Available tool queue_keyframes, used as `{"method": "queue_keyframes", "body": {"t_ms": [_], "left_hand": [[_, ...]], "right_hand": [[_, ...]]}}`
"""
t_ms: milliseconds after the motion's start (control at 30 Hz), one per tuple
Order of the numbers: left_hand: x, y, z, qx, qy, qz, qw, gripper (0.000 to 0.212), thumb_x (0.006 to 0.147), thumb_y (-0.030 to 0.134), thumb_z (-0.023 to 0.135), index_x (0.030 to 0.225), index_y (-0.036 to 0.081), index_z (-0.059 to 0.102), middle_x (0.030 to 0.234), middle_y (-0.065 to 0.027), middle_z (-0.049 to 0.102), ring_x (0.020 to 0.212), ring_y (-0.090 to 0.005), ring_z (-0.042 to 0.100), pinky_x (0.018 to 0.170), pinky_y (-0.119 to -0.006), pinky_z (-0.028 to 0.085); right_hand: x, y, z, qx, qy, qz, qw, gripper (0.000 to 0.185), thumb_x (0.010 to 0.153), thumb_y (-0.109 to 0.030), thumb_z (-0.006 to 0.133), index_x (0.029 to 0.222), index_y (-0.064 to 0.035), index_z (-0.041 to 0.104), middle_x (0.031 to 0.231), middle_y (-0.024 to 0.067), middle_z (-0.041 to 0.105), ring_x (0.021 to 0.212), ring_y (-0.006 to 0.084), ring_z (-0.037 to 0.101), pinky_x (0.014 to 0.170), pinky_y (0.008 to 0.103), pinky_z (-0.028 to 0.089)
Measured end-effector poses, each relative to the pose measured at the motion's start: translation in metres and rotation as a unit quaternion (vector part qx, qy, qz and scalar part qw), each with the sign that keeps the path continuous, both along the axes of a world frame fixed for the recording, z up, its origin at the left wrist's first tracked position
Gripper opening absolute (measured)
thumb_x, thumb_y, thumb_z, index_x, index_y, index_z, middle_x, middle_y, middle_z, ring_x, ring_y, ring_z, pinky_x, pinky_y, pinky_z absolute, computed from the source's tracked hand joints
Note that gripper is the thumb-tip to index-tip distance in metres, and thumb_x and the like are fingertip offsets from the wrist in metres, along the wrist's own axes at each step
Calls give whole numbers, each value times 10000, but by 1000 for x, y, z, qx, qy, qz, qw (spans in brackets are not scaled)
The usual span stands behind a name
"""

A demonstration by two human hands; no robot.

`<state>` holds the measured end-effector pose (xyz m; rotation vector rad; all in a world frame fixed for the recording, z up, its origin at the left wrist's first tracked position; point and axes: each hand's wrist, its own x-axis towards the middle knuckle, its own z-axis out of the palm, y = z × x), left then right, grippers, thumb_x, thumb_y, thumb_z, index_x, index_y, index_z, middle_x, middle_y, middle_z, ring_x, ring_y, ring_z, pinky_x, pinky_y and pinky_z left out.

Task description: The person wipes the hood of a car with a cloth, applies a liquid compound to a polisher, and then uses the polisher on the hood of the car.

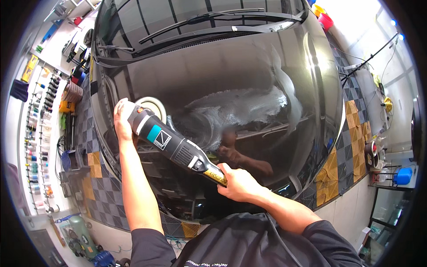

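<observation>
Both my hands are on a black rotary car polisher (181, 148), which lies slantwise over the dark car hood (200, 76). My left hand (122, 116) wraps around its head end, above the pale round polishing pad (156, 105). The pad is at the hood's left side; whether it is spinning cannot be told. My right hand (241, 183) grips the rear handle, where the tool bears a yellow strip with writing. Whitish polish residue (233, 106) is smeared in streaks and arcs across the hood's middle and right. My reflection shows in the paint.
Windshield wipers (213, 20) lie beyond the hood. A power cord (280, 233) runs over my shirt. Bottle racks (41, 143) line the left wall. A green tank (81, 233) stands at lower left, a light stand (370, 56) at right. Grey and yellow tiles (355, 133) cover the floor.
</observation>
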<state>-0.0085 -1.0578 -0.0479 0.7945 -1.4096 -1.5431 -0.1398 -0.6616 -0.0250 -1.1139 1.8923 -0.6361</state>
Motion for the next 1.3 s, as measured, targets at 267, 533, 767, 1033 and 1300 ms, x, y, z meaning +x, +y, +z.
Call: {"method": "queue_keyframes", "body": {"t_ms": [267,533,767,1033,1300], "left_hand": [[10,21,-4,-1,9,22,1000,335,995,230,588,1280,55,582,1078,-77,650,961,-181,663,865,-326,554],[-10,32,6,13,34,-28,999,306,980,202,618,1244,48,606,1047,-66,653,952,-164,657,852,-316,550],[-31,40,20,12,50,-55,997,306,958,160,635,1230,25,598,1001,-65,664,912,-168,664,848,-315,549],[-57,44,31,12,79,-129,988,370,908,100,668,1237,-26,557,978,-75,675,911,-166,665,866,-302,541],[-101,71,44,-39,55,-175,982,346,900,141,663,1213,6,606,1047,-89,677,974,-187,657,895,-326,532]], "right_hand": [[4,14,-3,3,11,15,1000,578,835,-274,702,1316,-72,455,879,245,698,835,422,691,772,499,542],[11,26,9,6,-1,-42,999,534,826,-235,709,1289,-88,488,880,274,684,859,447,682,786,493,529],[24,33,17,12,-1,-97,995,528,822,-238,718,1280,-85,506,882,261,688,866,428,688,794,477,529],[45,44,27,22,1,-149,989,591,819,-254,717,1333,-78,485,916,273,694,885,430,689,818,490,537],[66,60,27,0,-13,-243,970,553,809,-220,745,1286,-60,516,905,264,698,901,429,695,825,457,542]]}}
